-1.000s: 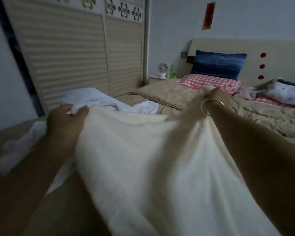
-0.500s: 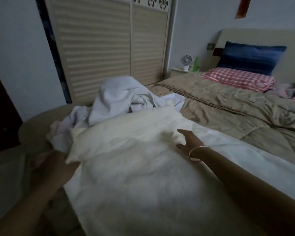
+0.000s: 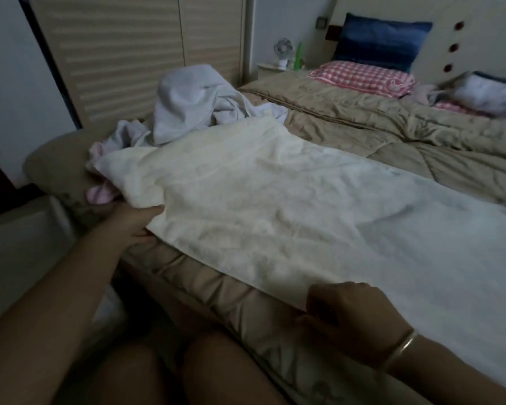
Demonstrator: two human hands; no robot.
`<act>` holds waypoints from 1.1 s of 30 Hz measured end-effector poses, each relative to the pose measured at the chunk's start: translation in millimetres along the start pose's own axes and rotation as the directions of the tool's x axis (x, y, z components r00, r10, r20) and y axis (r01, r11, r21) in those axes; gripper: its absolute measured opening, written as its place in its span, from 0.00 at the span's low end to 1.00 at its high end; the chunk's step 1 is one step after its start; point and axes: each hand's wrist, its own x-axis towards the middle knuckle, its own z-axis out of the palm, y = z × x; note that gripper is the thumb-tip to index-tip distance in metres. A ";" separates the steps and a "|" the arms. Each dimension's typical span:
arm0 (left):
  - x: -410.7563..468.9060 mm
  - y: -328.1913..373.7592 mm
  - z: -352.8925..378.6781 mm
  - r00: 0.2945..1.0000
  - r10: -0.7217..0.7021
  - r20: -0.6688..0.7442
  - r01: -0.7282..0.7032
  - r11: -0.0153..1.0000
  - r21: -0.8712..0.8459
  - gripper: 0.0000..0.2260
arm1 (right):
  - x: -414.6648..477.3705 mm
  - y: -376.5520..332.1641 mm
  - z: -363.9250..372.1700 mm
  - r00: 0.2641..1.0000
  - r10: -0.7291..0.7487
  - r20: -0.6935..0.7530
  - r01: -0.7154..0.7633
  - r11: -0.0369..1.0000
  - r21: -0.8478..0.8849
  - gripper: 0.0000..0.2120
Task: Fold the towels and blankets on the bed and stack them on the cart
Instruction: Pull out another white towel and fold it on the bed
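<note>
In the head view the dim room is blurring fine detail, and the cream towel (image 3: 275, 206) is running out of the picture at the right, so its far end is not showing. The left hand (image 3: 129, 220) is tucking its fingers under the towel's left edge, hiding them, with the thumb lying on top: its grip is holding that edge. The right hand (image 3: 348, 320), wearing a bangle (image 3: 400, 350), is curling its grip onto the near edge, pinching the fabric. A pink cloth (image 3: 100, 194) is peeking out from beneath the towel's left corner, mostly buried. The towel is lying spread flat and lightly wrinkled across the foot of the bed (image 3: 406, 133), over the tan quilt. Behind it a crumpled white towel (image 3: 193, 103) is sitting heaped, touching its far edge.
</note>
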 end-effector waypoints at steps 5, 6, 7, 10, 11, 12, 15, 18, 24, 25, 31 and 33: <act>-32.3 -30.4 36.6 0.986 -0.125 0.115 0.125 0.992 0.006 0.20 | -53.1 13.0 14.7 0.947 -0.016 -0.320 -0.062 0.971 -0.230 0.10; -38.4 -33.8 44.0 0.987 -0.114 0.114 0.113 0.993 0.015 0.18 | -63.4 19.3 18.3 0.940 0.018 -0.340 -0.110 0.961 -0.255 0.10; -40.0 -36.3 48.3 0.993 -0.081 0.087 0.081 0.997 0.008 0.16 | -76.4 25.7 21.9 0.932 0.054 -0.359 -0.164 0.944 -0.286 0.09; -33.0 -28.5 44.1 0.990 0.102 -0.099 -0.092 0.991 0.097 0.20 | -96.2 32.1 27.8 0.915 0.107 -0.389 -0.244 0.915 -0.322 0.10; -26.6 -24.1 37.9 0.973 0.163 -0.166 -0.131 0.973 0.188 0.24 | -98.3 28.8 27.5 0.905 0.125 -0.407 -0.255 0.924 -0.283 0.11; -25.8 -19.6 32.5 0.954 0.203 -0.221 -0.142 0.954 0.266 0.25 | -99.2 22.5 25.3 0.896 0.128 -0.425 -0.245 0.941 -0.234 0.11; -20.3 -26.4 19.9 0.924 0.273 -0.266 -0.116 0.865 0.488 0.31 | -106.5 -3.7 23.2 0.900 0.088 -0.427 -0.140 0.986 -0.092 0.09; -40.8 -44.6 30.9 0.886 0.364 -0.287 -0.116 0.775 0.621 0.44 | -115.8 -11.8 35.7 0.919 0.160 -0.359 -0.189 0.981 -0.047 0.10; -180.7 -79.1 156.1 0.519 0.809 0.275 -0.777 0.312 0.547 0.14 | -166.2 1.1 42.4 0.938 0.172 -0.300 -0.145 0.983 0.108 0.07; -209.4 -86.6 175.6 0.452 0.796 0.403 -0.863 0.277 0.422 0.11 | -175.3 5.7 40.5 0.932 0.176 -0.317 -0.158 0.984 0.081 0.07; -336.5 -126.9 249.4 0.070 0.611 0.788 -0.989 0.144 -0.024 0.07 | -257.7 61.9 32.1 0.865 0.322 -0.385 -0.406 0.900 -0.160 0.13; -345.7 -136.3 259.3 0.018 0.600 0.799 -0.998 0.062 -0.024 0.10 | -286.7 84.1 27.4 0.850 0.389 -0.356 -0.471 0.863 -0.183 0.15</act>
